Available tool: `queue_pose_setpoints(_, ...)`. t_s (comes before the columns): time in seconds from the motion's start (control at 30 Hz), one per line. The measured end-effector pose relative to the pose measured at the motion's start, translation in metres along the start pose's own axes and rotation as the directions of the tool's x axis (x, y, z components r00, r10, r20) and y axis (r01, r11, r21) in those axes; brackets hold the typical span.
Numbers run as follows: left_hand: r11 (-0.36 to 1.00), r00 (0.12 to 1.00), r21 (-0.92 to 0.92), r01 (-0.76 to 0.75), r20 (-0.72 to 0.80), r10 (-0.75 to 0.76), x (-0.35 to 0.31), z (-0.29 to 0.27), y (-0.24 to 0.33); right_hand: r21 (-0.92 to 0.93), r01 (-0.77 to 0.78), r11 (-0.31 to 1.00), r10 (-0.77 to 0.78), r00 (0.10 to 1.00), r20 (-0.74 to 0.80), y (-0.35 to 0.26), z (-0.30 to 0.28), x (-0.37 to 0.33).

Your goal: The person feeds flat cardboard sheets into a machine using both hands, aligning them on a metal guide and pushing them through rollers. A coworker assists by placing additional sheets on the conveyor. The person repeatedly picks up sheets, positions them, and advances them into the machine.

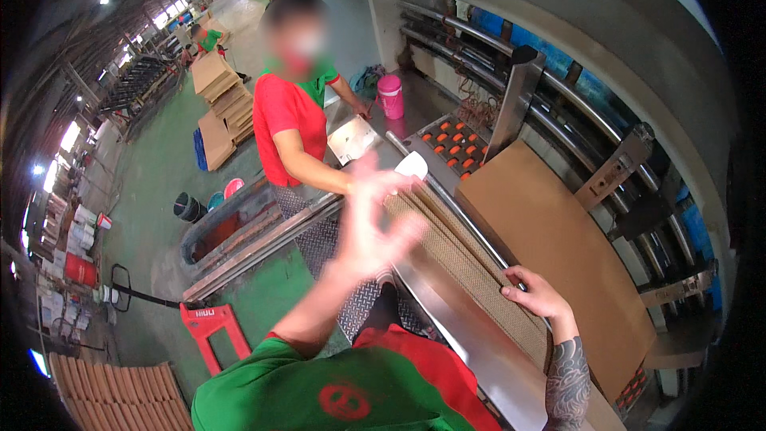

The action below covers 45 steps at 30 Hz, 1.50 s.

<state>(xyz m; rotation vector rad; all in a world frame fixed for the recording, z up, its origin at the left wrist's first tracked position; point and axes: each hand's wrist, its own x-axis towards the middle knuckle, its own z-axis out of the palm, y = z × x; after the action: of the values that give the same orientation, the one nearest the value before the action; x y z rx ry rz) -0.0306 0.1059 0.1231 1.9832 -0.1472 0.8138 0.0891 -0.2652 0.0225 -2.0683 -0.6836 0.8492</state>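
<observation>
My left hand (371,219), smeared by motion, is raised above the near end of the metal table, its thumb and fingers apart and nothing visible in them. Below and beside it lies a stack of brown corrugated cardboard sheets (467,259), their fluted edges facing me. My right hand (536,294) is curled at the stack's right edge, thumb on the cardboard, fingers next to a long metal bar (463,211). Its fingertips are partly hidden. Past the bar, a large flat cardboard sheet (558,255) lies against the machine's rollers.
A co-worker (291,124) in a red and green shirt stands across, one arm reaching near my left hand. The machine (574,104) with metal rollers fills the right. A pink bucket (390,96) stands behind. A red pallet-jack part (215,335) and cardboard stacks (120,391) are at left.
</observation>
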Motion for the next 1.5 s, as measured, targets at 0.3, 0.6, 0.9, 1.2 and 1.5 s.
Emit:
queue_pose_setpoints(0.3,0.997,0.987,-0.039,-0.069,-0.147,0.062,0.0,-0.022,0.005,-0.01,-0.012,1.0,0.012,1.0,-0.009,0.015,-0.005,0.007)
queue_pose_setpoints(0.6,0.895,0.914,0.381,-0.232,0.401,0.066,-0.081,0.138,-0.065,0.1,0.004,0.995,-0.001,1.0,-0.029,0.023,-0.01,0.01)
queue_pose_setpoints(0.9,0.853,0.874,0.457,-0.253,0.486,-0.002,-0.089,0.119,-0.049,-0.078,0.075,0.994,-0.079,0.995,-0.059,0.0,-0.002,-0.001)
queue_pose_setpoints(1.2,0.886,0.893,0.406,-0.224,0.45,0.02,-0.095,0.112,-0.048,-0.027,0.035,0.999,-0.038,0.994,-0.103,-0.007,0.0,-0.004)
queue_pose_setpoints(1.5,0.893,0.922,0.389,-0.226,0.382,0.066,-0.095,0.119,-0.052,-0.034,0.049,0.998,-0.052,0.994,-0.101,-0.011,0.002,-0.004)
